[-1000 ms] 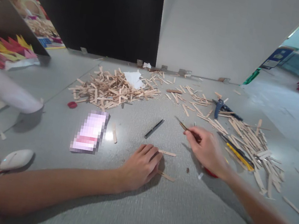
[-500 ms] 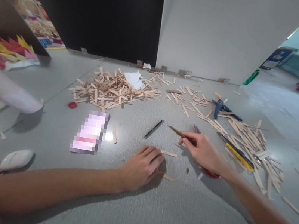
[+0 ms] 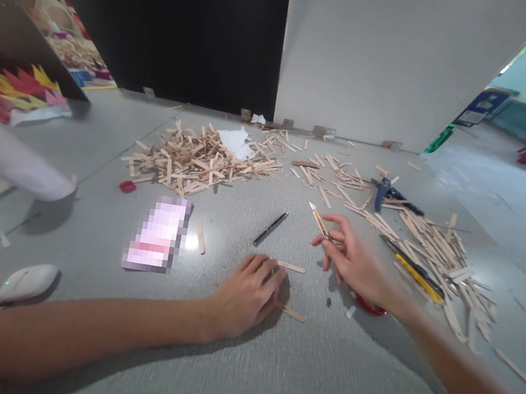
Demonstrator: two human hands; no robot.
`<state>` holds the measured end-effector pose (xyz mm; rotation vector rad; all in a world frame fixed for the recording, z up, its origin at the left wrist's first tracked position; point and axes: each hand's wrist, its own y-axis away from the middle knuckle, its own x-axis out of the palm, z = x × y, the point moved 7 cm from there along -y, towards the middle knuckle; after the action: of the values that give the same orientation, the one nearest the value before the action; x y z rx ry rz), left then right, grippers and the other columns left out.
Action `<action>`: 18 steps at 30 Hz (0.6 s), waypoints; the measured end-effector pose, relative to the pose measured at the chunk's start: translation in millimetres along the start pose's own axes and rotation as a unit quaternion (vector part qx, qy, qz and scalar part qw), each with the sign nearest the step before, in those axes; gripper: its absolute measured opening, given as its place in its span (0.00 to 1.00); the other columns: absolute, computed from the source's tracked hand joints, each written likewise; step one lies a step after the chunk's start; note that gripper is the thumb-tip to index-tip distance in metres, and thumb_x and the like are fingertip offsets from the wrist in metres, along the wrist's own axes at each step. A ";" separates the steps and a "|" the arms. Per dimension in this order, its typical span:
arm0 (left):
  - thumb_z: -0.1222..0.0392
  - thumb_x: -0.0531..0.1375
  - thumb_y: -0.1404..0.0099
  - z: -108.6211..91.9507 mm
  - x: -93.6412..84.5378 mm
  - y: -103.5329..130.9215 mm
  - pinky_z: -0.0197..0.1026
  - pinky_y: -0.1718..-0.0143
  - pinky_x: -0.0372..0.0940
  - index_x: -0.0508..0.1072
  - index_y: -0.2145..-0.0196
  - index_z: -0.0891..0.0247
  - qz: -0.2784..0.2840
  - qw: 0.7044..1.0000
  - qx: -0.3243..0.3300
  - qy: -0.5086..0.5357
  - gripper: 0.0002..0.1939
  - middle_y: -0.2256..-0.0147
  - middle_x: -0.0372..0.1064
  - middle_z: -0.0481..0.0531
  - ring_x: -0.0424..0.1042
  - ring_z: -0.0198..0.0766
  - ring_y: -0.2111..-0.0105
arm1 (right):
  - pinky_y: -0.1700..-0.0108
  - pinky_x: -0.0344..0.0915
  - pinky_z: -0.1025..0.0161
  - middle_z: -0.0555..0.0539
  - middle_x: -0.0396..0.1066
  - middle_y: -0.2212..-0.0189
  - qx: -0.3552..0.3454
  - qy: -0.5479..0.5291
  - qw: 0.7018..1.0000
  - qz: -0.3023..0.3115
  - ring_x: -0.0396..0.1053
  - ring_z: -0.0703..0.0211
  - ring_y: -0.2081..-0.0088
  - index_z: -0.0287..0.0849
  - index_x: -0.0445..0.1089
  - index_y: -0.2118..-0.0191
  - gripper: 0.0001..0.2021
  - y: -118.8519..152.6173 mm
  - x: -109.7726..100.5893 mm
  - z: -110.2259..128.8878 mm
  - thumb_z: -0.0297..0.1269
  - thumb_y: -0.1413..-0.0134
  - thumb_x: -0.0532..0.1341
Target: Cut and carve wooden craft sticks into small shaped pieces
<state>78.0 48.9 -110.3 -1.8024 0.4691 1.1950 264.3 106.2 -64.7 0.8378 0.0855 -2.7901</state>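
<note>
My left hand (image 3: 250, 293) rests on the table with its fingers curled down over a wooden craft stick (image 3: 292, 312), whose end sticks out to the right. A second craft stick (image 3: 292, 267) lies at its fingertips. Raised slightly above the table, my right hand (image 3: 346, 253) pinches a slim gold-coloured craft knife (image 3: 320, 221) with a pale pointed tip facing up and left. Beneath that hand a red handle (image 3: 370, 306) shows partly; the rest of that tool is hidden. A dark pen (image 3: 270, 228) lies between and beyond the hands.
A heap of wooden sticks (image 3: 198, 163) and a looser pile (image 3: 451, 267) lie beyond and right. Near the right pile are a yellow-black cutter (image 3: 418, 275) and a blue-handled tool (image 3: 383, 193). Left are a phone (image 3: 157, 233) and white mouse (image 3: 28, 282). Panels (image 3: 365, 53) stand behind.
My right hand has turned the craft knife so its tip points more upward, and its fingers have spread somewhat. My left hand has stayed nearly in place.
</note>
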 end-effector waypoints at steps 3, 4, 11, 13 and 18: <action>0.68 0.51 0.26 2.8 4.3 2.0 0.61 0.50 0.74 0.69 0.41 0.68 0.015 1.000 -0.011 0.000 0.19 0.50 0.73 0.67 0.72 0.59 0.49 | 0.71 0.72 0.59 0.44 0.78 0.59 -0.009 0.035 0.999 -0.025 0.69 0.61 0.76 0.45 0.66 0.47 0.13 1.3 -6.8 3.6 0.44 0.30 0.54; 0.68 0.50 0.26 3.6 5.6 2.5 0.61 0.49 0.74 0.68 0.40 0.69 0.019 1.000 -0.013 0.001 0.20 0.49 0.73 0.67 0.72 0.59 0.48 | 0.69 0.73 0.58 0.44 0.79 0.58 -0.014 0.044 0.999 -0.022 0.69 0.61 0.76 0.45 0.67 0.48 0.12 1.5 -8.1 5.4 0.43 0.31 0.55; 0.66 0.51 0.24 4.1 7.2 2.2 0.61 0.47 0.74 0.69 0.40 0.70 0.026 1.000 -0.014 0.006 0.18 0.49 0.70 0.67 0.70 0.59 0.46 | 0.67 0.73 0.57 0.42 0.80 0.55 -0.012 0.064 0.998 0.018 0.69 0.61 0.77 0.43 0.65 0.34 0.23 2.4 -9.7 12.5 0.36 0.31 0.51; 0.66 0.51 0.24 4.3 7.8 2.1 0.62 0.47 0.74 0.69 0.41 0.71 0.030 0.999 -0.016 0.010 0.18 0.49 0.70 0.68 0.70 0.59 0.47 | 0.68 0.73 0.58 0.42 0.82 0.55 0.008 0.072 0.997 0.025 0.69 0.62 0.79 0.42 0.63 0.31 0.26 2.2 -8.8 12.5 0.33 0.32 0.52; 0.66 0.51 0.24 7.4 10.4 3.5 0.64 0.45 0.73 0.67 0.38 0.65 0.042 0.998 -0.029 0.040 0.19 0.47 0.70 0.67 0.69 0.60 0.44 | 0.64 0.73 0.61 0.44 0.84 0.59 0.040 0.121 0.991 0.037 0.74 0.63 0.79 0.40 0.73 0.36 0.23 1.7 -8.9 15.0 0.30 0.31 0.54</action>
<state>76.3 54.9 -122.0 -1.9014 0.5672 1.2086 263.9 104.5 -47.2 1.1711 -0.0161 -2.6259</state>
